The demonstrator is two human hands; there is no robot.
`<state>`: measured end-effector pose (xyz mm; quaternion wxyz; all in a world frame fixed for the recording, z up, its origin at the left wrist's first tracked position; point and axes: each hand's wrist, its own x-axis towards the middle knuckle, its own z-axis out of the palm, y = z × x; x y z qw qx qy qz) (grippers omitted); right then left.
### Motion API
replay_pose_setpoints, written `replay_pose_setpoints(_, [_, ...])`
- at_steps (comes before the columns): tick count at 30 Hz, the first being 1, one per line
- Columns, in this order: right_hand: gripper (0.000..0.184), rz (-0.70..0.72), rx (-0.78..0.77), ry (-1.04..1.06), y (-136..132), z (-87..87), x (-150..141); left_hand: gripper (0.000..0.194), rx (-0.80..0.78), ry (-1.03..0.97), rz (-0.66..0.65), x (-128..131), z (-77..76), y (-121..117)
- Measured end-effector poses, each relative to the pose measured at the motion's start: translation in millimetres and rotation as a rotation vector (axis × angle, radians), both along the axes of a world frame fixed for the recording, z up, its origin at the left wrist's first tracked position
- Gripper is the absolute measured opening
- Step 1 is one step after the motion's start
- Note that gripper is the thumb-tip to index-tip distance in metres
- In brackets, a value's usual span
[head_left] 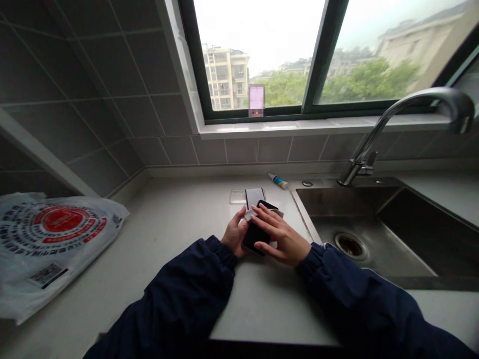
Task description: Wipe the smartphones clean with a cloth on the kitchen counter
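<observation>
A black smartphone (256, 239) is tilted above the counter, with my left hand (235, 233) closed around its left edge. My right hand (281, 238) lies over the phone's upper part, fingers stretched and slightly bent. Under those fingers a thin white wipe or piece of paper (250, 215) shows at the left; the exact kind is unclear. Just beyond my hands rest a flat white rectangle with dark side edges (255, 198) and a small black object (268, 204), partly covered by my fingers. A clear phone case (237, 197) lies beside the rectangle.
A blue, yellow and white tube (278, 180) lies near the back of the counter (179, 214). To the right is a steel sink (305, 219) with a curved faucet (377, 129). A printed white plastic bag (56, 244) sits at the left. A window stands behind.
</observation>
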<state>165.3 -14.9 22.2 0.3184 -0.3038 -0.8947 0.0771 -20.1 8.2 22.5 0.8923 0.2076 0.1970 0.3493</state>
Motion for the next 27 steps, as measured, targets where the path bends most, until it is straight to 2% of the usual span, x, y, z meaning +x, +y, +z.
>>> replay_pose_setpoints(3, [0.078,-0.071,-0.041,-0.126,2.2,-4.6,1.1,0.067,-0.002,0.012,0.044,3.2,3.3,-3.4])
replay_pose_setpoints(6, [0.077,-0.134,-0.045,-0.161,6.0,-9.3,3.2,0.064,0.011,0.011,0.06,3.6,7.0,-5.1])
replay_pose_setpoints(14, [0.074,-0.291,-0.042,-0.134,12.7,-17.7,6.8,0.068,0.027,0.011,-0.036,-1.4,7.6,-3.4])
replay_pose_setpoints(18, [0.076,-0.254,-0.103,-0.165,10.6,-15.7,4.7,0.068,0.023,-0.014,0.012,0.2,5.9,-2.8])
replay_pose_setpoints(27, [0.08,-0.048,-0.201,-0.225,-3.2,0.5,-2.9,0.069,-0.05,-0.043,0.125,5.3,10.3,-1.3])
